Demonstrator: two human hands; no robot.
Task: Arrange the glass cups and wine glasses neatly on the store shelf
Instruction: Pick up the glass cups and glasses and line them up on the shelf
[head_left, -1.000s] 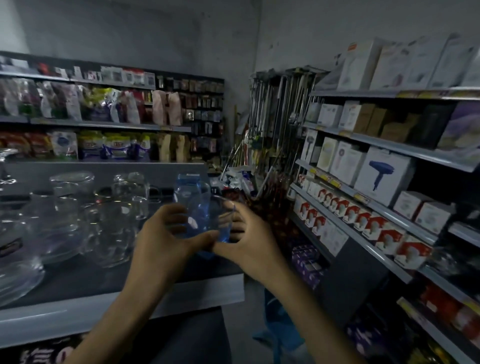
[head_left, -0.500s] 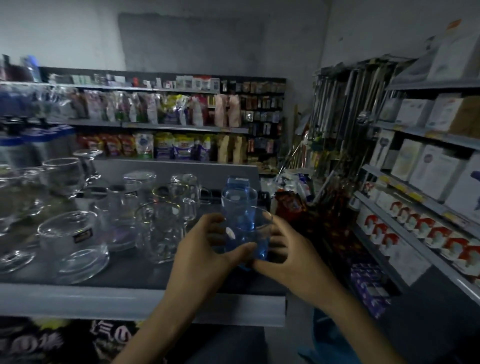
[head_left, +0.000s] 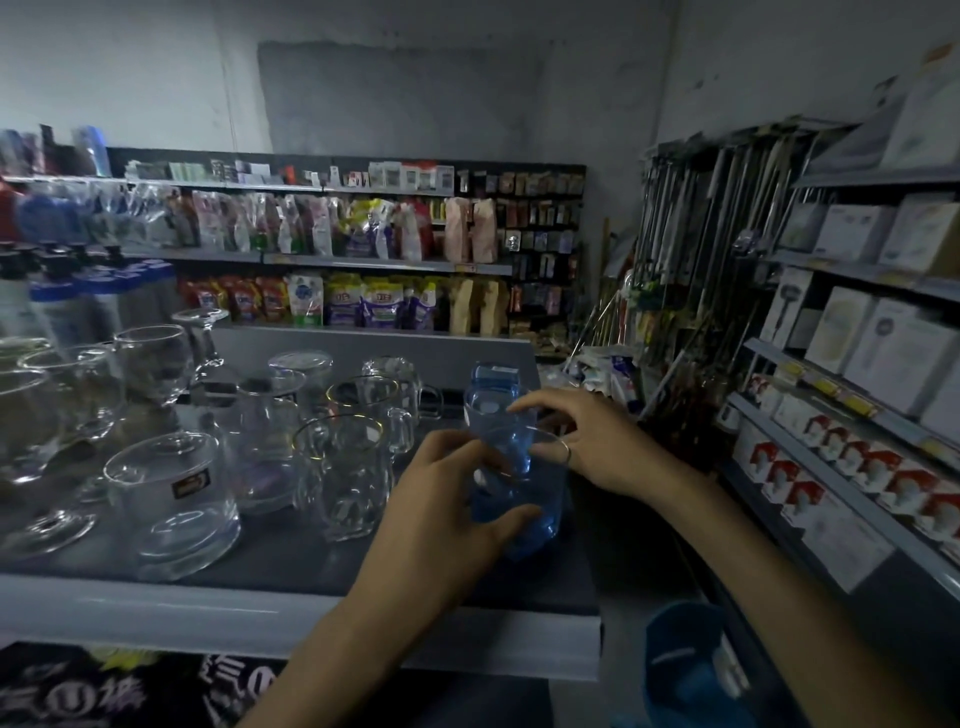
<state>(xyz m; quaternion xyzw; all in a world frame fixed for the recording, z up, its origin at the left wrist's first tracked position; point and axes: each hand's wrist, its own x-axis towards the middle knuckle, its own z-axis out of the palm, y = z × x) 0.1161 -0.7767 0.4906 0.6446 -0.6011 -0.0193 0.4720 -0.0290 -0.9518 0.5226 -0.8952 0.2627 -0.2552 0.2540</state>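
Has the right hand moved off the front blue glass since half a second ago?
Yes. The right hand has lifted from the front blue glass up and back toward the rear blue glass; the left hand grips the front one.

Layout on the shelf
Right end: cups in a row; mugs to their left; wine glasses farthest left.
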